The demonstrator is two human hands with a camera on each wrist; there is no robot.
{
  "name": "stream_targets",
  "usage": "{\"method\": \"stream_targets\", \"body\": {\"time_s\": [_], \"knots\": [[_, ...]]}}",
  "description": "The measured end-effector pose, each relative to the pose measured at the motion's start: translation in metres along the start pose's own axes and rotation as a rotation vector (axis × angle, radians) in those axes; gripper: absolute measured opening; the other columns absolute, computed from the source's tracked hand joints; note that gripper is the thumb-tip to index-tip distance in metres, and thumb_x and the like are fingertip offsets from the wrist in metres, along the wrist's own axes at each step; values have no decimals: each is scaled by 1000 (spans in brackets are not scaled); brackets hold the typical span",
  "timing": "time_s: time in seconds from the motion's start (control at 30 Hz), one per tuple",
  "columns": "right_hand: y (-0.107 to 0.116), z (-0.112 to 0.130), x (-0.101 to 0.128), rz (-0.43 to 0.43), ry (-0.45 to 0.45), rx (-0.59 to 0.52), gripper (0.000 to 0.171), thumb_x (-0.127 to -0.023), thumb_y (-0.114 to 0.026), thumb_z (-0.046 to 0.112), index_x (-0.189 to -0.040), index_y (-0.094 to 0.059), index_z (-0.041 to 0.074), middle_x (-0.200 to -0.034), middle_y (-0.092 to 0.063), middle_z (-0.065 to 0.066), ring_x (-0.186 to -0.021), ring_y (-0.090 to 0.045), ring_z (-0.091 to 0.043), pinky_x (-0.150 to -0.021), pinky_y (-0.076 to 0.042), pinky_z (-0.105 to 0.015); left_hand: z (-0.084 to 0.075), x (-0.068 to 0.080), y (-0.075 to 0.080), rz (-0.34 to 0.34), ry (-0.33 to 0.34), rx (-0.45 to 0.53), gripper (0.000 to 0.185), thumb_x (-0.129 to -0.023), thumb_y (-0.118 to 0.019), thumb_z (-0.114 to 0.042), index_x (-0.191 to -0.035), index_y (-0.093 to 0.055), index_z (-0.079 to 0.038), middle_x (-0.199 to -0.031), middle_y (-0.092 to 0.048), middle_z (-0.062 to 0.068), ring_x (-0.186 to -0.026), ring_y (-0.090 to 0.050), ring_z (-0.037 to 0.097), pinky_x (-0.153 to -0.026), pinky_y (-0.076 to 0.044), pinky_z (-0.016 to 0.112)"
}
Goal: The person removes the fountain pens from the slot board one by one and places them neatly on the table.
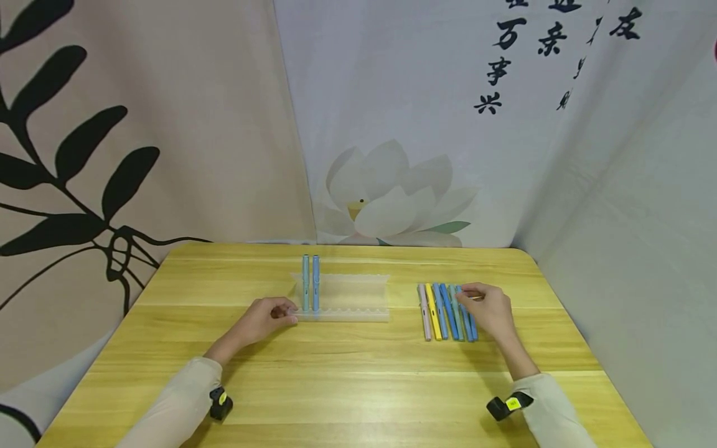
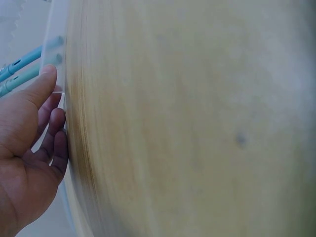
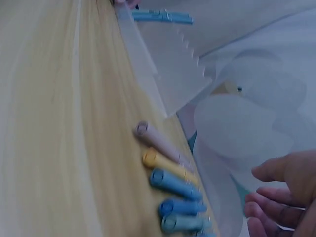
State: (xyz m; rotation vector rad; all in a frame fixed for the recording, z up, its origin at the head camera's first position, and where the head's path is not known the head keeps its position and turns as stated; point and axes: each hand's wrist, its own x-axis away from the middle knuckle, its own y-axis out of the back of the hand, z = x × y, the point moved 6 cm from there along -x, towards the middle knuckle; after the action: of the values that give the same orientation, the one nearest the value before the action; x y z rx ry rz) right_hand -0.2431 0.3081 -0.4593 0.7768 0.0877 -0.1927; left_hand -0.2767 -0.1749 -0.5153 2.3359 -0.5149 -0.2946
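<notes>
A clear pen rack (image 1: 355, 294) with notched edges stands on the table. A light teal pen (image 1: 305, 280) and a blue pen (image 1: 316, 279) lie side by side at its left end. My left hand (image 1: 267, 320) pinches the rack's near left corner, thumb on top in the left wrist view. To the right lies a row of several pens: a lilac pen (image 1: 425, 314), a yellow pen (image 1: 433, 313), then blue and teal ones. Over the far right end of that row is my right hand (image 1: 490, 308); its thumb and fingers are apart in the right wrist view (image 3: 286, 197).
The wooden table (image 1: 336, 379) has rounded far corners. Behind it hangs a curtain (image 1: 224, 124) printed with leaves, a lotus and writing. Black wrist cameras sit at both sleeves. Between rack and pen row lies a strip of bare wood.
</notes>
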Motion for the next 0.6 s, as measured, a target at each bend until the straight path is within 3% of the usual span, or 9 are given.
{"method": "stream_targets", "body": {"time_s": [0.23, 0.6], "knots": [[-12, 35, -3, 16, 99, -60, 30, -96, -74, 28, -119, -75, 8, -107, -76, -11, -97, -71, -31, -80, -58, -46, 1, 0, 0, -1, 0, -1, 19, -96, -74, -22, -110, -74, -10, -89, -67, -6, -82, -60, 12, -74, -52, 26], [-38, 74, -3, 66, 160, -168, 32, -95, -75, 34, -119, -76, 12, -108, -76, -6, -96, -71, -25, -81, -59, -40, 2, 0, -1, 2, -17, 0, 19, -96, -73, -22, -111, -73, -10, -90, -67, -7, -82, -61, 11, -74, -53, 26]]}}
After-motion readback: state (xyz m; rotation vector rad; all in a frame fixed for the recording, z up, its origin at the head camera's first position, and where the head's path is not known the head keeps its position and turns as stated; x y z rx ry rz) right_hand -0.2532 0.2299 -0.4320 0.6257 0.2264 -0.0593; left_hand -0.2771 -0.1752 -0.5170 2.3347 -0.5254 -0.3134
